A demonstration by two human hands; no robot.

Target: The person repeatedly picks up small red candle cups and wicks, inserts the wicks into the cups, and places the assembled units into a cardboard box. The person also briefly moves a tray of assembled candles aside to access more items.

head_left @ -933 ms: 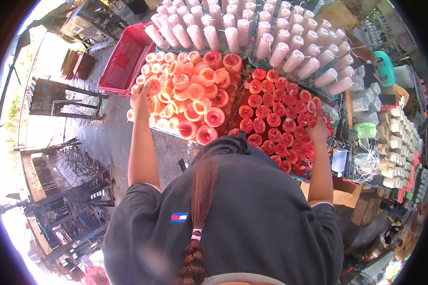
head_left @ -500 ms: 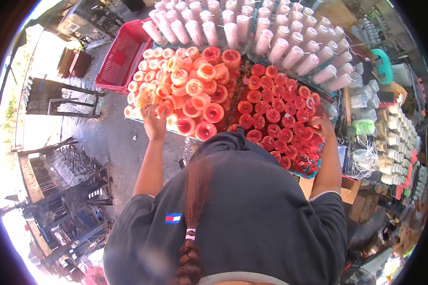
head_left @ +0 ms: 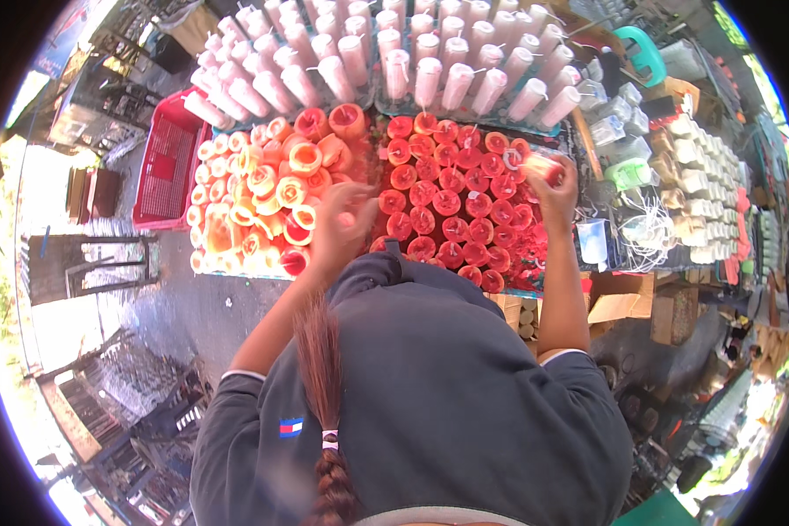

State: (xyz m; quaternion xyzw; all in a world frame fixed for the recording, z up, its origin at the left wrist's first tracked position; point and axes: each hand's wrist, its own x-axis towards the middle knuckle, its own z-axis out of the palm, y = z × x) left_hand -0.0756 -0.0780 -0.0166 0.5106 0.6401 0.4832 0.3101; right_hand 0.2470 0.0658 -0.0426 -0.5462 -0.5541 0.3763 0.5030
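My right hand [head_left: 559, 188] is closed round a small red candle [head_left: 543, 168], lifted at the right edge of a tray of red candles with wicks [head_left: 447, 203]. My left hand [head_left: 342, 230] is over the right side of a pile of orange and red hollow wax cups [head_left: 261, 180], close to the red candles. Its fingers are curled and smeared by motion, and I cannot tell whether anything is between them. Loose red wax bits [head_left: 524, 254] lie at the tray's near right corner.
Rows of tall pale pink candles [head_left: 428, 83] stand behind both piles. A red plastic basket [head_left: 159, 162] is at the left. To the right are a tangle of white wicks [head_left: 647, 226], a green cup [head_left: 629, 174] and stacked cream-coloured blocks [head_left: 701, 193]. An open cardboard box [head_left: 622, 298] sits below.
My left hand has moved right, from the left part of the orange cups toward the red candles. My right hand has lifted a red candle. The view has shifted.
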